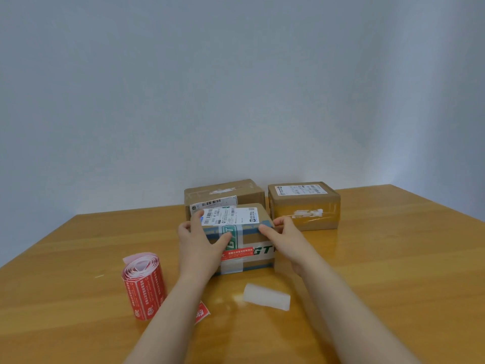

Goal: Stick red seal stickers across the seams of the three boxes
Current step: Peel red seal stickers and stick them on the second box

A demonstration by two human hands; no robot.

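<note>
Wooden table against plain grey-blue wall: three cardboard boxes, sticker roll, white backing strip. Left hand and right hand clasp the nearest box, red seal sticker on its front.

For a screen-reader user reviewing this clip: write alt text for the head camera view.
Both hands, left hand and right hand, grip the near box, which already bears a red seal sticker on its front. Two more boxes stand behind it on the wooden table; the sticker roll stands at left.
</note>
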